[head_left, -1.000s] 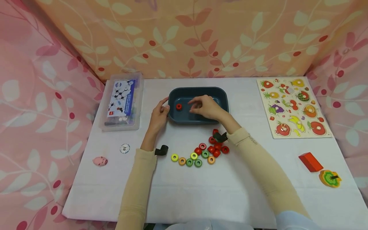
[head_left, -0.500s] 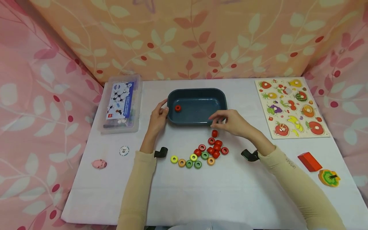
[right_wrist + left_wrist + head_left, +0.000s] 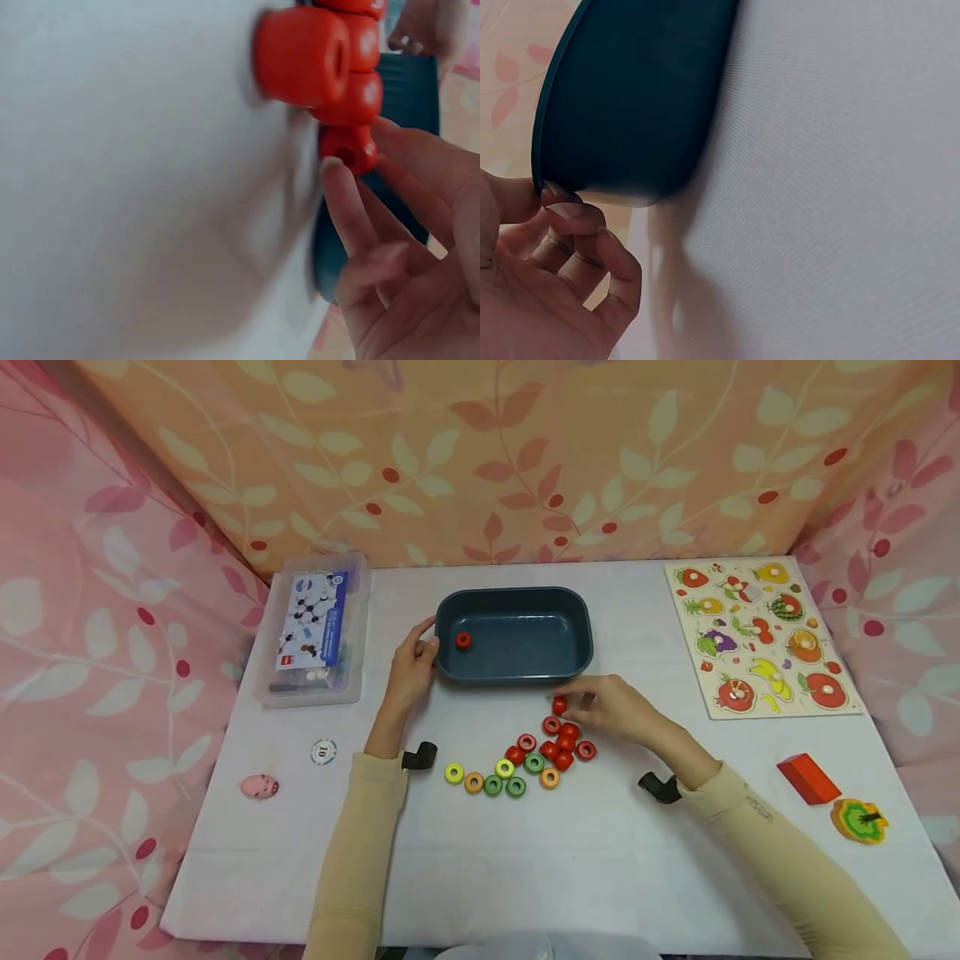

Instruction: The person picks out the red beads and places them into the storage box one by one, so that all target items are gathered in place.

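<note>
A dark blue rectangular tray (image 3: pixel 513 678) stands at the table's back middle, one red bead (image 3: pixel 463 642) lying inside at its left. My left hand (image 3: pixel 412 668) is at the tray's left end; in the left wrist view thumb and fingertips pinch its rim (image 3: pixel 537 142). Just in front of the tray, my right hand (image 3: pixel 611 706) has its fingertips on either side of a red bead (image 3: pixel 559 705), seen closer as a glossy bead (image 3: pixel 349 150) with a hole in the right wrist view. More red beads (image 3: pixel 566 743) cluster in front of it, beside green (image 3: pixel 515 787), yellow (image 3: pixel 453 773) and orange beads (image 3: pixel 474 782).
A clear plastic case (image 3: pixel 315 627) with a blue label stands back left. On the left lie a pink pig figure (image 3: pixel 258 787) and a round chip (image 3: pixel 324 752). A fruit puzzle board (image 3: pixel 761 639), a red block (image 3: pixel 808 778) and a tree-patterned piece (image 3: pixel 859 822) are on the right.
My right hand has come out of the tray, moved right and toward the front, and its fingers have closed on the nearest red bead. The left hand has stayed at the tray.
</note>
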Motion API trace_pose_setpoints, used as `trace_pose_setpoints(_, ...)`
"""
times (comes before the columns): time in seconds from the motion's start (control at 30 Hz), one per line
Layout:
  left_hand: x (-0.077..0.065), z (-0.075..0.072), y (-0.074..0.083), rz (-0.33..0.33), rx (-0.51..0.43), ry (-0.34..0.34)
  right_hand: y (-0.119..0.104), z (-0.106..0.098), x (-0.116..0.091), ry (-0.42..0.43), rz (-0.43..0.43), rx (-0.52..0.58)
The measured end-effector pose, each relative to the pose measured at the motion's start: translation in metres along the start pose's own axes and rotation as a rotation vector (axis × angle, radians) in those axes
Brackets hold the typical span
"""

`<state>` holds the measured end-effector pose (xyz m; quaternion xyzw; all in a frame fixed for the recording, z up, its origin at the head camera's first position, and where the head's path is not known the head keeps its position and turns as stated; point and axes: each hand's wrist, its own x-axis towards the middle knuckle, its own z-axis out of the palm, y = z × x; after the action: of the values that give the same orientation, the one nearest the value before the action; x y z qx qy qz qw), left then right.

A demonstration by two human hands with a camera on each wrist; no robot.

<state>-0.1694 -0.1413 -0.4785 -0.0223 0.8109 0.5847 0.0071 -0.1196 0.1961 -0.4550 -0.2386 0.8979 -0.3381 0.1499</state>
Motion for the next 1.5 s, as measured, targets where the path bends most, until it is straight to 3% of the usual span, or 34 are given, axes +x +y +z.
trace_pose_setpoints(0.23, 0.000, -0.001, 0.000, -0.020, 0.010, -0.005, 0.007, 0.009, 0.003, 0.030, 0.035, -0.054)
trace_pose_setpoints(0.47, 0.001, -0.002, 0.002, -0.028, -0.010, -0.030, -0.010, 0.004, 0.004, -0.018, 0.044, -0.023)
trace_pose_setpoints(0.6, 0.001, -0.002, 0.002, -0.023, -0.004, -0.027, -0.027, 0.001, 0.006, -0.054, -0.004, 0.032)
trace_pose_setpoints(0.73, 0.000, -0.002, 0.002, -0.011, 0.005, -0.007, -0.038, -0.003, 0.016, 0.005, -0.103, 0.127)
trace_pose_setpoints(0.87, 0.000, -0.001, 0.000, 0.009, -0.006, 0.000, -0.038, -0.004, 0.035, 0.122, -0.166, 0.205)
trace_pose_setpoints(1.03, 0.000, -0.001, -0.001, 0.010, -0.010, 0.001, -0.032, 0.002, 0.071, 0.217, -0.092, 0.202)
trace_pose_setpoints(1.13, -0.001, -0.001, -0.002, 0.008, -0.003, 0.004, -0.030, 0.008, 0.094, 0.226, -0.031, 0.169)
trace_pose_setpoints(1.37, 0.000, 0.000, -0.001, 0.006, -0.018, 0.004, -0.028, 0.021, 0.141, 0.195, 0.019, 0.073)
trace_pose_setpoints(1.5, -0.001, 0.000, 0.000, 0.005, -0.029, -0.001, -0.027, 0.026, 0.157, 0.176, 0.059, 0.111)
